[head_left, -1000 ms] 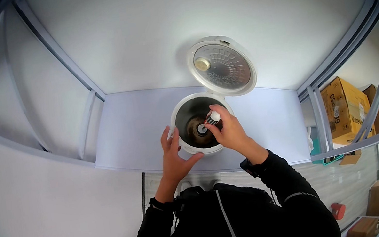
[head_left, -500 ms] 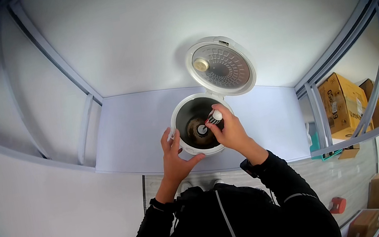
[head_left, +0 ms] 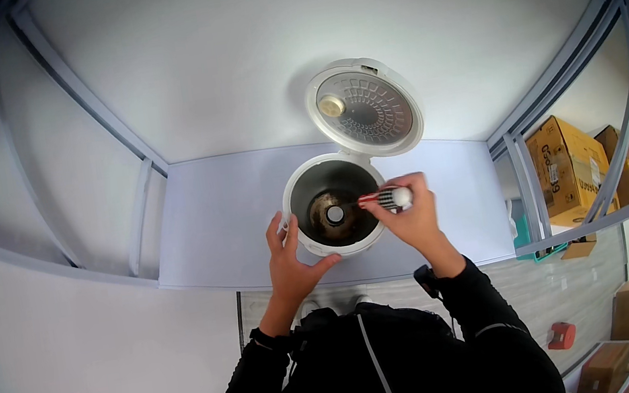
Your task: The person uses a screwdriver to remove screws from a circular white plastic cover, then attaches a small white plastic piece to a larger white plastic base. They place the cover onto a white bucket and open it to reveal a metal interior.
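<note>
A white rice cooker (head_left: 287, 192) stands with its lid (head_left: 372, 111) tipped back; a metal plate lines the lid's inside. No inner pot sits in it, and the bare brown-stained bottom shows round a pale central disc (head_left: 335, 214). My left hand (head_left: 293, 269) grips the cooker's near left side, fingers on the rim and thumb along the front. Over the right rim, my right hand (head_left: 415, 218) is closed round a screwdriver (head_left: 386, 199) with a red, black and white handle. Its thin shaft points left over the opening, tilted nearly flat.
The cooker rests on a pale narrow table (head_left: 211, 212) against a white wall (head_left: 229, 63). Grey metal frame bars (head_left: 555, 67) rise at both ends. Beyond the right one are cardboard boxes (head_left: 570, 166) and a teal crate (head_left: 523, 234). A red object (head_left: 561, 336) lies on the floor.
My right hand has moved right, from inside the cooker to its right rim, tilting the screwdriver from steep to nearly flat. My left hand has stayed put.
</note>
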Demonstrator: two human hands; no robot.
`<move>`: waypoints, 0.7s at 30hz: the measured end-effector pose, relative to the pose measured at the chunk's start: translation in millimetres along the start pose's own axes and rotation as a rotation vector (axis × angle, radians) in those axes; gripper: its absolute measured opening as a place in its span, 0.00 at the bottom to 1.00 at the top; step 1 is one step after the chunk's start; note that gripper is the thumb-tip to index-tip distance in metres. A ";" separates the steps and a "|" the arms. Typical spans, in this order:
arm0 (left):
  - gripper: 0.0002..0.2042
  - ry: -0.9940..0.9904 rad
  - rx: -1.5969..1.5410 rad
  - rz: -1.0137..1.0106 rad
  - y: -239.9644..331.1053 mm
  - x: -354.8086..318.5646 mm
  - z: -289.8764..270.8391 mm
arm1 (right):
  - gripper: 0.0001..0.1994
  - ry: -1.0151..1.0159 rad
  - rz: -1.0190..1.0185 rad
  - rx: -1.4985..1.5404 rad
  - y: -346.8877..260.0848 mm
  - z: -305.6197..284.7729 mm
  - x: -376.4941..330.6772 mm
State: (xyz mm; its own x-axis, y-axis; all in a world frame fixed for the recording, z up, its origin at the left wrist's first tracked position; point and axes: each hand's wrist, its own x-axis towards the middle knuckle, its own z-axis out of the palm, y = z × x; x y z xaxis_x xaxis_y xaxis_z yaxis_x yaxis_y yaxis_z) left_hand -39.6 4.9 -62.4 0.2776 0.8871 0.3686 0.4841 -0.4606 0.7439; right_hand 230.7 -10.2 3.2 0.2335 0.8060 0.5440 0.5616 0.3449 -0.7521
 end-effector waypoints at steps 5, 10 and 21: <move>0.60 0.060 0.039 -0.013 12.6 -0.9 6.1 | 0.30 0.155 0.019 0.240 -25.7 -84.4 2.2; 0.63 0.097 0.212 0.037 23.2 -3.2 18.8 | 0.25 0.222 0.156 0.271 -1.8 -148.2 -8.3; 0.64 0.077 0.234 0.020 31.1 -11.1 42.9 | 0.24 0.250 0.627 0.079 139.7 -103.9 -69.4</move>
State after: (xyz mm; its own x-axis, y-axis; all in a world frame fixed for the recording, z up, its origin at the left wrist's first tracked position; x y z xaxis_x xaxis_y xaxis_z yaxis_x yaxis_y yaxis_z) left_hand 8.0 -20.5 -67.2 0.2290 0.8731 0.4303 0.6607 -0.4641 0.5900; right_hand 375.5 -67.9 -101.0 0.6781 0.7327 0.0586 0.2024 -0.1095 -0.9732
